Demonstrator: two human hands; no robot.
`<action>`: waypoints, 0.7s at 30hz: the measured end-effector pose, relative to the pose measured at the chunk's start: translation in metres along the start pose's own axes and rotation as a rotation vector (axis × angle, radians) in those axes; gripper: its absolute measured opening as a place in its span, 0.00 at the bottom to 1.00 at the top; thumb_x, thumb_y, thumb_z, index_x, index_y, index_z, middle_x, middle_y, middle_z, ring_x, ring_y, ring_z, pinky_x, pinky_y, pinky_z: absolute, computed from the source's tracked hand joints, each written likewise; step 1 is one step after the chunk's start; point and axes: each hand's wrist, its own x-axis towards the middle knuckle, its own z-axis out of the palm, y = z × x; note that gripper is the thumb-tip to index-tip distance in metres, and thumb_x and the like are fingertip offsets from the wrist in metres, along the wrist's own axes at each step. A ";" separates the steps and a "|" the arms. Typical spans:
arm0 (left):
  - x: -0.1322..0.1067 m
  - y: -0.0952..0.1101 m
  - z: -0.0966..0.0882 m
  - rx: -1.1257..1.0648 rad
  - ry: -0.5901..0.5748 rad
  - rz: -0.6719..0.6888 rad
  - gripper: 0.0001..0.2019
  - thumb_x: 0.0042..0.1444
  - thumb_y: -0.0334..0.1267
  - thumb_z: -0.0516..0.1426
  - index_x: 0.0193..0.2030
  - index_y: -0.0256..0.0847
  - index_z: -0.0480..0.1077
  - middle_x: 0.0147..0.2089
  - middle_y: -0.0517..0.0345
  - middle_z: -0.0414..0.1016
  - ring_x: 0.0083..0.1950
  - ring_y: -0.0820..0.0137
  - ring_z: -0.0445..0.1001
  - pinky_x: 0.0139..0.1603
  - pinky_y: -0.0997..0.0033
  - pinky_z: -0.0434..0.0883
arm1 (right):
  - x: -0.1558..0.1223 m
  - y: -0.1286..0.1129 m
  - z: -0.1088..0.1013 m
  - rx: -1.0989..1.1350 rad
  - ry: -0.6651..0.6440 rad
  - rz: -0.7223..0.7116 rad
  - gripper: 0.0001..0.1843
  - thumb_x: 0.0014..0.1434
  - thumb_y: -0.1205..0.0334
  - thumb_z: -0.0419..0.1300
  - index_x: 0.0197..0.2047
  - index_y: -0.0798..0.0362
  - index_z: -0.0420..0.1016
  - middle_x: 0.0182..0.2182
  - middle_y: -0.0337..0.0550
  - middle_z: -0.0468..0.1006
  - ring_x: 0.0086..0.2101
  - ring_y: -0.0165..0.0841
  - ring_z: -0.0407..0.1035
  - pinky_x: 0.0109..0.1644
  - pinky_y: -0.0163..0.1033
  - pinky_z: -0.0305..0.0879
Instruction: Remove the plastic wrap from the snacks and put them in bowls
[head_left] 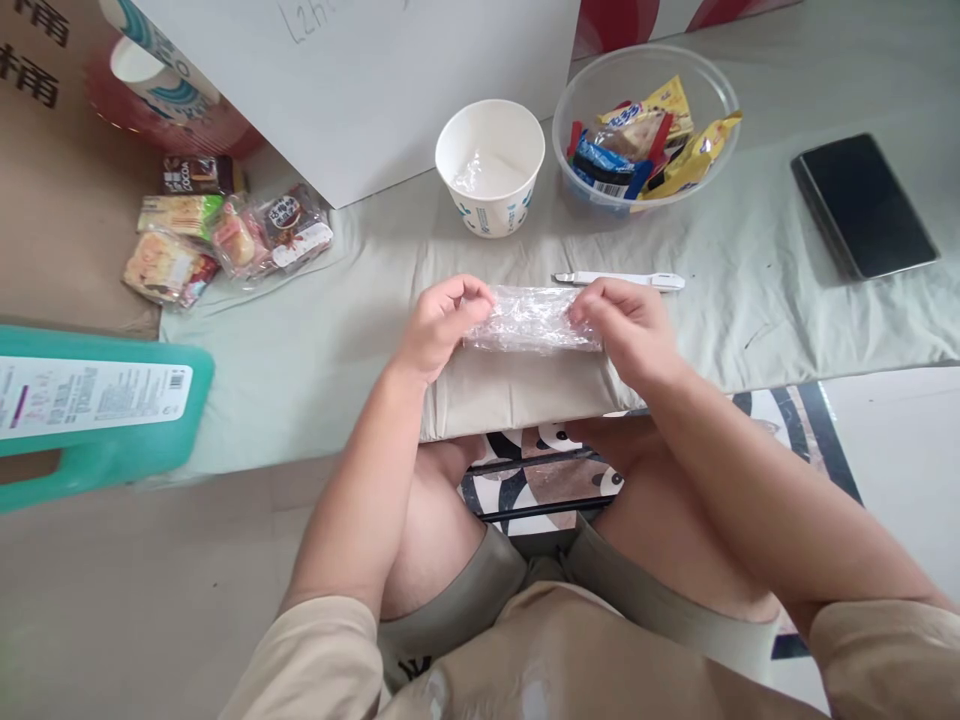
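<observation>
My left hand [439,325] and my right hand [626,325] each pinch one end of a crumpled clear plastic wrap [531,320], stretched between them just above the pale cloth [300,350]. Both hands have their fingers closed on the wrap. Just behind the wrap lies a white pen-like tool [619,281]. A white paper cup [490,165] with clear plastic inside stands further back, next to a clear bowl [645,70] of wrapped snacks.
A pile of wrapped snacks [225,235] lies at the back left beside a white box [360,90]. A teal jug [97,410] lies at the left edge. A dark phone [862,205] rests at the right on the cloth.
</observation>
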 end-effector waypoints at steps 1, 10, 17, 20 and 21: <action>0.001 -0.002 0.000 0.026 0.027 0.031 0.11 0.43 0.39 0.68 0.33 0.40 0.74 0.35 0.59 0.74 0.28 0.77 0.70 0.25 0.76 0.68 | 0.000 0.002 0.000 -0.019 -0.011 0.005 0.10 0.58 0.55 0.66 0.34 0.49 0.71 0.24 0.35 0.67 0.23 0.27 0.58 0.27 0.37 0.55; 0.000 0.004 -0.004 -0.030 -0.113 -0.041 0.33 0.40 0.35 0.70 0.56 0.49 0.68 0.29 0.64 0.77 0.24 0.73 0.72 0.24 0.75 0.65 | 0.001 -0.001 -0.005 0.155 -0.178 0.045 0.16 0.60 0.50 0.66 0.48 0.49 0.74 0.43 0.45 0.81 0.45 0.37 0.77 0.49 0.43 0.75; -0.002 0.002 0.016 -0.163 -0.233 -0.011 0.34 0.44 0.62 0.72 0.53 0.46 0.73 0.38 0.55 0.81 0.40 0.60 0.83 0.37 0.63 0.79 | -0.005 -0.006 0.017 0.101 -0.389 0.141 0.14 0.58 0.52 0.68 0.34 0.53 0.73 0.26 0.37 0.71 0.26 0.28 0.66 0.29 0.36 0.61; -0.003 -0.001 0.022 -0.075 -0.284 -0.028 0.24 0.48 0.57 0.71 0.42 0.42 0.76 0.38 0.55 0.80 0.42 0.62 0.82 0.41 0.64 0.79 | -0.003 -0.002 0.018 0.183 -0.272 0.077 0.15 0.58 0.51 0.69 0.40 0.50 0.72 0.31 0.38 0.75 0.30 0.30 0.69 0.32 0.36 0.66; -0.002 -0.003 0.024 -0.022 -0.258 -0.020 0.20 0.50 0.53 0.71 0.40 0.41 0.76 0.36 0.56 0.80 0.40 0.65 0.81 0.40 0.66 0.78 | -0.003 -0.001 0.018 0.185 -0.256 0.063 0.16 0.57 0.50 0.70 0.41 0.50 0.72 0.31 0.38 0.75 0.30 0.30 0.70 0.32 0.36 0.66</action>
